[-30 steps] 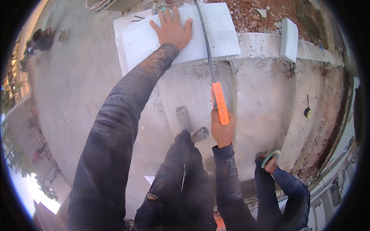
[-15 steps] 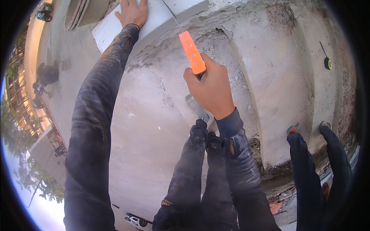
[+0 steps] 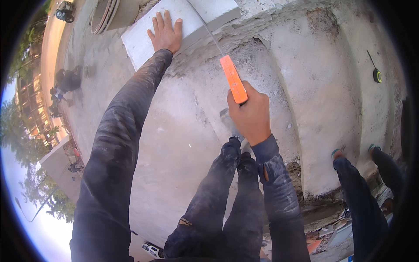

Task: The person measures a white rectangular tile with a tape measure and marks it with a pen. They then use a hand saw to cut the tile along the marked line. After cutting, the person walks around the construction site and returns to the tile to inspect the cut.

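My left hand (image 3: 167, 36) lies flat on a white, light-looking building block (image 3: 190, 29), its fingers spread across the top face. In my right hand (image 3: 252, 114) is a handsaw (image 3: 234, 79) with an orange handle, the fist closed around the grip. Its thin blade runs away from me and crosses the block to the right of my left hand. The far end of the blade passes out of the picture at the top. How deep it sits in the block I cannot tell.
Rough concrete steps (image 3: 323, 109) with broken edges descend to the right. A tape measure (image 3: 377, 75) lies on one, below another person's legs (image 3: 360, 187). A round container (image 3: 118, 15) stands beyond the block. Far left are a crouching person (image 3: 67, 81) and a motorbike (image 3: 64, 12).
The right hand has drawn the saw back toward me, and more of the blade shows. My left hand stays on the block. The whole view has shifted a little.
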A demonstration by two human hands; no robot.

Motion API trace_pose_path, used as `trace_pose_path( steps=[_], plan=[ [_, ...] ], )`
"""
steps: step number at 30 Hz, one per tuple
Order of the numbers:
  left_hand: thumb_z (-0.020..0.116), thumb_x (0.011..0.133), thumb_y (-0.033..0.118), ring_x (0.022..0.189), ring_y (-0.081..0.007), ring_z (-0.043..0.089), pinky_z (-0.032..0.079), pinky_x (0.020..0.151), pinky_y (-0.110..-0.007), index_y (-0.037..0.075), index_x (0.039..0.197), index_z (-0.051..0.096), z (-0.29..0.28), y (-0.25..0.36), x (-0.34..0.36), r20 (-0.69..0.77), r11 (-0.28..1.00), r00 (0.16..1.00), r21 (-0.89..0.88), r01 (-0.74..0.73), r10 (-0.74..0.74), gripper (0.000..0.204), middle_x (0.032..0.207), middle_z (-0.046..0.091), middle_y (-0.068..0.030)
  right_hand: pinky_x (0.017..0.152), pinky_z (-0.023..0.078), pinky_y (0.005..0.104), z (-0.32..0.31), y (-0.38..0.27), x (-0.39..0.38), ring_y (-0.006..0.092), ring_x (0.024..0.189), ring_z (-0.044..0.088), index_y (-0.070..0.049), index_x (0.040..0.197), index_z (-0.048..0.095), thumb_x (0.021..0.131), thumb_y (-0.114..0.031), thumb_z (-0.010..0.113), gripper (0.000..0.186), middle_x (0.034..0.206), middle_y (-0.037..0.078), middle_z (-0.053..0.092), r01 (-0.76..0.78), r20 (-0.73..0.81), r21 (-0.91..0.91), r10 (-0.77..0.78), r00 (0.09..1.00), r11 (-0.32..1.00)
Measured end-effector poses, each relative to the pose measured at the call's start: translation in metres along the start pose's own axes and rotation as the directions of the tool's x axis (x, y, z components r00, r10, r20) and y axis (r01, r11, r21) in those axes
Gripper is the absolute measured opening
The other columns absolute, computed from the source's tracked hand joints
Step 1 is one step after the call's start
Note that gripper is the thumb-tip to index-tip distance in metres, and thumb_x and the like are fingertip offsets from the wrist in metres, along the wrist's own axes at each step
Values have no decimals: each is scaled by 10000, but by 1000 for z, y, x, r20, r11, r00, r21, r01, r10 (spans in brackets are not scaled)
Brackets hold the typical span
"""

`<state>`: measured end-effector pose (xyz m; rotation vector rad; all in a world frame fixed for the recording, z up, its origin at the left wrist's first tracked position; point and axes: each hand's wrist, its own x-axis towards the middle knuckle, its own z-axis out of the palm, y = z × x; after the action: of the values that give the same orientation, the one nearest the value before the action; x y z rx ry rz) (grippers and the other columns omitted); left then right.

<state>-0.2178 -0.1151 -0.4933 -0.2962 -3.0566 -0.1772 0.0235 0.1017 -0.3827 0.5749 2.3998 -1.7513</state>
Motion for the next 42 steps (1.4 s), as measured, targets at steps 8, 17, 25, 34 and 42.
trace_pose_path(
  steps=[8,17,25,34,42],
  plan=[
    [285,979,526,1478,-343,90,46,1151,-605,123,1521,238,0,9,-4,-61,999,997,21,-48,50,677,1586,160,-171,486,404,307,1,4,-19,152,465,446,33,798,604,813,-24,618,60,563,129,516,2,-76,-10,-3,997,1000],
    [313,977,511,1472,-344,114,56,1146,-613,126,1512,257,5,5,-2,-66,999,997,34,-31,34,661,1578,185,-169,503,416,306,-5,-3,-11,133,491,470,41,827,617,805,-4,600,53,567,110,509,16,-89,4,-15,996,1000],
    [323,981,486,1473,-338,107,40,1148,-613,131,1512,259,0,16,-1,-85,999,995,30,-41,43,643,1579,176,-165,482,431,339,23,-26,26,277,452,546,34,864,631,790,-16,611,91,568,156,542,2,-86,-158,-16,996,987],
    [308,995,514,1473,-341,117,75,1141,-618,131,1517,259,-6,11,-5,-48,999,999,54,-3,6,650,1586,171,-157,535,478,294,-12,1,-48,199,514,624,37,909,654,788,17,609,130,605,122,588,-39,-42,-38,37,998,999],
    [319,994,502,1472,-343,119,78,1137,-626,132,1518,258,-11,15,2,-41,998,999,59,8,-5,644,1586,175,-149,475,403,350,7,-17,33,249,422,458,29,728,533,793,-34,603,114,566,160,497,-9,-35,-93,5,999,996]
  ],
)
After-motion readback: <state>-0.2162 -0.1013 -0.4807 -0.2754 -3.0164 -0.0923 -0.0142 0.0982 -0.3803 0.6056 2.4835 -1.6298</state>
